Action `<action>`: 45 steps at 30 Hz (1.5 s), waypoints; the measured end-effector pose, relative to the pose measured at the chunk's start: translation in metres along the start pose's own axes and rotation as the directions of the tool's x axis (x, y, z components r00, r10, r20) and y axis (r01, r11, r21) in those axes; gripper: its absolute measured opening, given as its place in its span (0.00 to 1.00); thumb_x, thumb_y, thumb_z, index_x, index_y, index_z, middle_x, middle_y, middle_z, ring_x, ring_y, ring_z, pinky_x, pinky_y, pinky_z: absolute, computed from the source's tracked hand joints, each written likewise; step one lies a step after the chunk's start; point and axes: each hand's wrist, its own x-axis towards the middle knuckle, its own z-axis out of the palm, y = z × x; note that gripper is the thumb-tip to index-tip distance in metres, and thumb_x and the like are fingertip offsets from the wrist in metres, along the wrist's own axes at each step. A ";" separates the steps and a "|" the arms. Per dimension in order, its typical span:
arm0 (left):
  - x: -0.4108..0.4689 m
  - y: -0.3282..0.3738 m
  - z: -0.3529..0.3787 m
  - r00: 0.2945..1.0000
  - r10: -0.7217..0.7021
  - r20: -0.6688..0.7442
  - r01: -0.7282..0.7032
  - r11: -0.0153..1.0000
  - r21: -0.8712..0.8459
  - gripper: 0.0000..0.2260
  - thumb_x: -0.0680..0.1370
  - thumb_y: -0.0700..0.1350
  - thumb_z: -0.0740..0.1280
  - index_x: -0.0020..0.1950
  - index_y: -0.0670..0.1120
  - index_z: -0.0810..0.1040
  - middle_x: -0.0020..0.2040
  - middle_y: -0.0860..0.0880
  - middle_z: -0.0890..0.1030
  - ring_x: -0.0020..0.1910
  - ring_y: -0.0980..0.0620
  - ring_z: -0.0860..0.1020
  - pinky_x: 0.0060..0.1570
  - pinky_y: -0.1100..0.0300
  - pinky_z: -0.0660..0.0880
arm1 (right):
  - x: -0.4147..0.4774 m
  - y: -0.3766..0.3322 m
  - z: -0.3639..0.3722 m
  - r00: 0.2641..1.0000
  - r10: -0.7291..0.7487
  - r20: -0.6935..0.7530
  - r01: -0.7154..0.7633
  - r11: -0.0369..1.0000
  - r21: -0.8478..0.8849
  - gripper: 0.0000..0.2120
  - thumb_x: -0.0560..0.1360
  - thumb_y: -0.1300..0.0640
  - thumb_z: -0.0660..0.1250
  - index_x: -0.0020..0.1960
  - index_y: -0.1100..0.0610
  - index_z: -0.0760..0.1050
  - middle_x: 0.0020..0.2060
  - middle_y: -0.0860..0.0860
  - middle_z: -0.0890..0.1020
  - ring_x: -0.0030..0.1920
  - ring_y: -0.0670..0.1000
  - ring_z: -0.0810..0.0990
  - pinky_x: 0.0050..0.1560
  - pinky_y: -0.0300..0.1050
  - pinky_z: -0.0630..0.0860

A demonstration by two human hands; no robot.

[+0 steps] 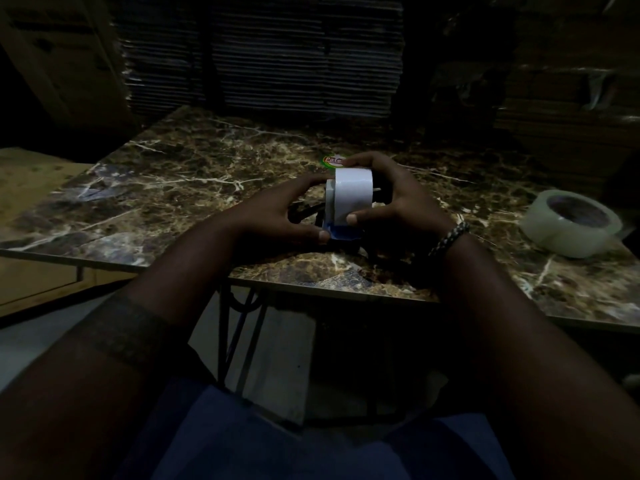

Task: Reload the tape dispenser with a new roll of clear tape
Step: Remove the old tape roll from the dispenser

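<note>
A dark tape dispenser (341, 239) with a blue part at its base stands near the front edge of the marble table (180, 174). A white empty core (351, 197) sits upright on it. My left hand (277, 220) grips the dispenser's left side, thumb on the blue part. My right hand (398, 199) wraps the white core, thumb on its front face and fingers over the top. A full roll of clear tape (571, 223) lies flat on the table at the right, apart from both hands.
A round green and red sticker (332, 161) lies on the table just behind my right hand. Stacks of flattened cardboard (277, 53) rise behind the table. A wooden board (31, 174) sits at the left. The room is dim.
</note>
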 end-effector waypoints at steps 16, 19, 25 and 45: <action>-0.001 0.000 0.000 0.999 -0.027 0.024 0.028 0.999 -0.038 0.41 0.73 0.44 0.84 0.80 0.66 0.70 0.85 0.57 0.66 0.83 0.52 0.67 0.72 0.39 0.78 | 0.001 0.007 -0.013 0.999 0.041 0.029 -0.042 0.998 0.047 0.37 0.59 0.65 0.82 0.65 0.53 0.75 0.62 0.57 0.80 0.61 0.60 0.82 0.54 0.54 0.85; -0.002 0.002 0.001 0.999 -0.031 0.015 0.032 0.998 -0.052 0.40 0.74 0.41 0.83 0.79 0.67 0.71 0.82 0.58 0.69 0.82 0.53 0.68 0.70 0.40 0.79 | 0.001 0.007 -0.017 0.999 0.046 0.026 -0.048 0.997 0.053 0.37 0.59 0.66 0.82 0.66 0.54 0.75 0.62 0.58 0.80 0.61 0.61 0.82 0.52 0.52 0.84; -0.005 0.007 0.003 0.999 -0.034 0.007 0.035 0.997 -0.071 0.38 0.75 0.39 0.82 0.73 0.73 0.73 0.77 0.64 0.72 0.81 0.55 0.69 0.71 0.41 0.79 | -0.001 0.004 -0.021 0.998 0.059 0.038 -0.061 0.997 0.055 0.36 0.59 0.65 0.80 0.65 0.54 0.75 0.62 0.57 0.80 0.58 0.55 0.82 0.49 0.49 0.82; -0.005 0.007 0.003 0.999 -0.045 0.020 0.047 0.996 -0.076 0.39 0.72 0.44 0.84 0.73 0.75 0.72 0.84 0.60 0.67 0.83 0.50 0.66 0.70 0.39 0.79 | -0.004 -0.001 -0.029 0.994 0.088 -0.072 -0.089 0.996 -0.008 0.36 0.54 0.60 0.80 0.62 0.52 0.76 0.60 0.54 0.81 0.56 0.52 0.82 0.46 0.44 0.81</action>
